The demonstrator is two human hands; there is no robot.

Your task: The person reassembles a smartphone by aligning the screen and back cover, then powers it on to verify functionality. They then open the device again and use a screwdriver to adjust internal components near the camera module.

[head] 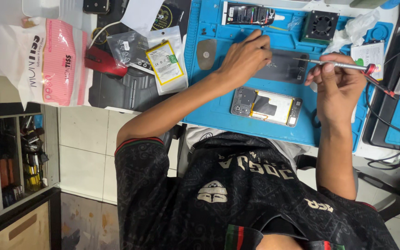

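Observation:
My right hand (341, 90) grips a thin silver screwdriver (339, 64) with a red end. Its tip points left over a dark grey back panel (281, 67) lying on the blue work mat (209, 115). My left hand (245, 58) rests at the panel's left edge with its fingertips bunched together against the mat's upper ridges. I cannot see anything between them. An opened phone (267, 106), with its board and battery bare, lies on the mat nearer to me, between my two arms.
A grey oval pick (205, 53) lies left of my left hand. Beyond the mat's left edge are a bagged battery (165, 62), a red object (103, 61) and a pink-and-white bag (47, 60). A small fan (320, 25), a black package (248, 14) and cables (394, 134) lie at the back and right.

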